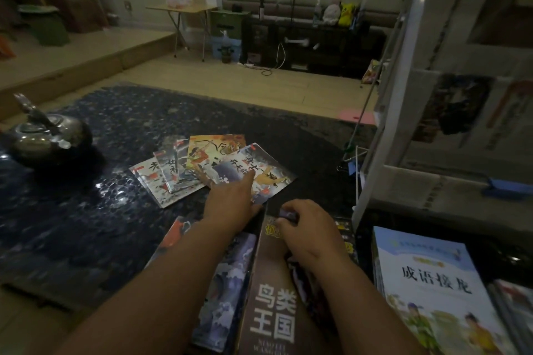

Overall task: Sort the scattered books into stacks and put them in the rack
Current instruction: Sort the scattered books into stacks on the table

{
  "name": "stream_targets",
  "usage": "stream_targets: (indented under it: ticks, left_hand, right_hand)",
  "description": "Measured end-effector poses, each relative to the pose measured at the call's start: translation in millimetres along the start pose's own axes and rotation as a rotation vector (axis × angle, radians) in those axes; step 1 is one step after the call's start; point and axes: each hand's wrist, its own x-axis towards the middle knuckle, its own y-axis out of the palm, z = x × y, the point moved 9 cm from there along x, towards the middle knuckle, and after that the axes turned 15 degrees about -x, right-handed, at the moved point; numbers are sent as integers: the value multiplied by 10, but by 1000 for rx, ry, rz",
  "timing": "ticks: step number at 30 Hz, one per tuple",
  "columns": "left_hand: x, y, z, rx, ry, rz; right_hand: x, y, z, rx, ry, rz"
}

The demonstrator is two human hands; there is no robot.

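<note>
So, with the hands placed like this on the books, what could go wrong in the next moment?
1. The left hand presses only a corner of the nearest thin book in the overlapped fan; pulling it could scatter the others.
2. The right hand rests on the tall brown book, which looks tilted on its edge; it may tip over.
3. The teapot stands close by, so a wide sweep might hit it.
</note>
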Motion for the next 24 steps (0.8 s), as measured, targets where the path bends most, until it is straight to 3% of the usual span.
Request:
stream_targets:
  ticks: [4, 9, 17, 20, 24]
  left_hand:
    - [-46, -70, -118, 155, 18, 20]
    - [-81, -39, -133, 171, -25, 122]
    - [-27, -226, 150, -92, -112, 4]
    - [-115, -417, 85, -54, -55, -69]
    - [-288, -630, -156, 77, 46, -31]
  right_hand:
    - [-17, 14, 7, 7, 11, 17]
    - [-56, 22, 32, -10, 18, 42]
    - [-60, -60, 40, 83, 36, 23]
    - [-53, -93, 52, 208, 46, 7]
    - [-36, -90, 66, 470, 90, 3]
